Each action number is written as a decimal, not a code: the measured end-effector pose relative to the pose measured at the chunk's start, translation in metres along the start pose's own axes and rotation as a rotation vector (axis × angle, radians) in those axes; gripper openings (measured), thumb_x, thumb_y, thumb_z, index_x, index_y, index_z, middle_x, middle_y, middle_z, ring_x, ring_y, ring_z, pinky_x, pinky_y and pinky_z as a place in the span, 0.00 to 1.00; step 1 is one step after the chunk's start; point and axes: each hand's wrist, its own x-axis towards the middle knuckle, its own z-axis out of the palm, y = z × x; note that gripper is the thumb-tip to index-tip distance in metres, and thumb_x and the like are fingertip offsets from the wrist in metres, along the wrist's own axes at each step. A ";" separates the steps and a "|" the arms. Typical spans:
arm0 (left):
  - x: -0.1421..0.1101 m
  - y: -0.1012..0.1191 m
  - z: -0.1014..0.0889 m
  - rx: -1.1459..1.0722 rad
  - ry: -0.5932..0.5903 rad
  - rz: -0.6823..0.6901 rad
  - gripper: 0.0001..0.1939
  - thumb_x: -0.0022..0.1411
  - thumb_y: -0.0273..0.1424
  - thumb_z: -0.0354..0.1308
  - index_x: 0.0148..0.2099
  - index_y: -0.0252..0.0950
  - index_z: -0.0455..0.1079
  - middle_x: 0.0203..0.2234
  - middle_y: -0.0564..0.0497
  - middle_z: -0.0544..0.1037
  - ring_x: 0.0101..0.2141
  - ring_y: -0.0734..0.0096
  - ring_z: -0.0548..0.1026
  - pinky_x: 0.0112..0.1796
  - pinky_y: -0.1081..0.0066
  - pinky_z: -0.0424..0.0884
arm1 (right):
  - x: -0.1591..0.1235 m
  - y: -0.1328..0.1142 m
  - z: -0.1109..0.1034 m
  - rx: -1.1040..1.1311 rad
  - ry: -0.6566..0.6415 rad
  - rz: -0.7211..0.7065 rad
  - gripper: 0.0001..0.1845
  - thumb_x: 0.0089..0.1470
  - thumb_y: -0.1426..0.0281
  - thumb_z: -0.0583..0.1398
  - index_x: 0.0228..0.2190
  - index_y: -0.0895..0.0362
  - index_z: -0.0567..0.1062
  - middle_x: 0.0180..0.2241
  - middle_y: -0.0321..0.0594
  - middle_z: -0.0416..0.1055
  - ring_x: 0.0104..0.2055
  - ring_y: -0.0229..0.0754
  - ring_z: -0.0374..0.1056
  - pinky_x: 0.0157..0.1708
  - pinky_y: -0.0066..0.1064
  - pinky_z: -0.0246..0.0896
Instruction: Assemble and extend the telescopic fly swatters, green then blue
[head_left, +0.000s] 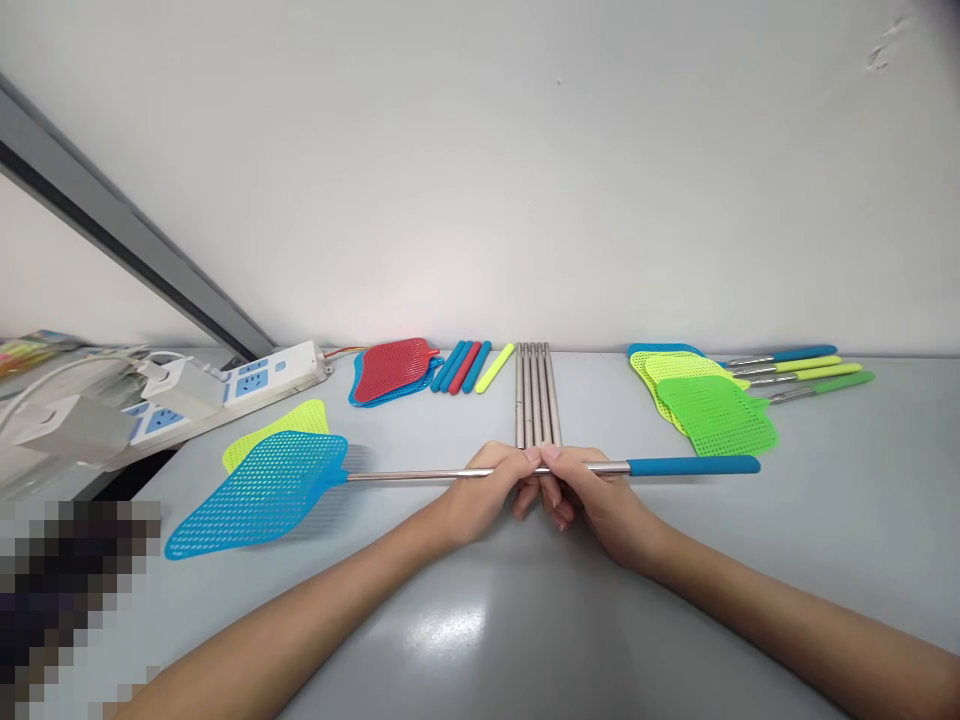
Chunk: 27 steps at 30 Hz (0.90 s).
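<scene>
Both hands grip one blue fly swatter [259, 492], held level across the front of me above the table. My left hand [491, 490] closes on its thin metal rod, and my right hand [592, 495] pinches the thicker rod close beside it. The thumbs nearly meet at the middle. Its mesh head points left and its blue handle [694, 466] points right. Just beyond my hands lie several bare metal rods [536, 395] side by side, their near ends hidden by my fingers. A yellow swatter head [276, 432] lies partly under the blue mesh.
Red and blue swatter heads [394, 368] lie stacked near the wall, with several loose coloured grips [465, 367] beside them. Swatters with handles [716, 410] are piled at the right. A white power strip [281, 370] with plugged-in adapters and cables stands at the left.
</scene>
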 end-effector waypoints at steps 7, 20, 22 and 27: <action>0.000 -0.001 0.000 0.010 -0.002 -0.006 0.22 0.61 0.33 0.40 0.17 0.33 0.62 0.12 0.55 0.60 0.25 0.70 0.70 0.32 0.72 0.65 | 0.000 0.000 -0.002 0.066 -0.018 0.008 0.24 0.53 0.60 0.49 0.11 0.58 0.59 0.12 0.33 0.54 0.18 0.34 0.54 0.20 0.26 0.48; 0.000 0.002 0.000 0.028 0.006 -0.028 0.25 0.62 0.35 0.39 0.16 0.33 0.60 0.16 0.51 0.66 0.30 0.68 0.71 0.39 0.70 0.64 | 0.003 -0.001 -0.009 0.224 -0.022 0.116 0.21 0.50 0.66 0.52 0.10 0.58 0.60 0.11 0.32 0.53 0.17 0.33 0.53 0.20 0.26 0.46; 0.001 0.001 -0.001 0.019 -0.017 -0.017 0.25 0.62 0.34 0.39 0.16 0.32 0.61 0.15 0.51 0.66 0.29 0.68 0.71 0.39 0.69 0.64 | 0.004 -0.001 -0.008 0.225 -0.039 0.101 0.20 0.51 0.67 0.51 0.11 0.58 0.60 0.11 0.33 0.55 0.17 0.33 0.53 0.20 0.27 0.46; 0.003 -0.002 -0.004 -0.029 -0.033 -0.009 0.24 0.62 0.33 0.39 0.17 0.31 0.62 0.15 0.51 0.65 0.27 0.67 0.71 0.36 0.68 0.65 | 0.004 0.001 -0.008 0.218 -0.103 0.039 0.21 0.53 0.66 0.48 0.11 0.58 0.58 0.16 0.38 0.64 0.19 0.34 0.56 0.20 0.27 0.48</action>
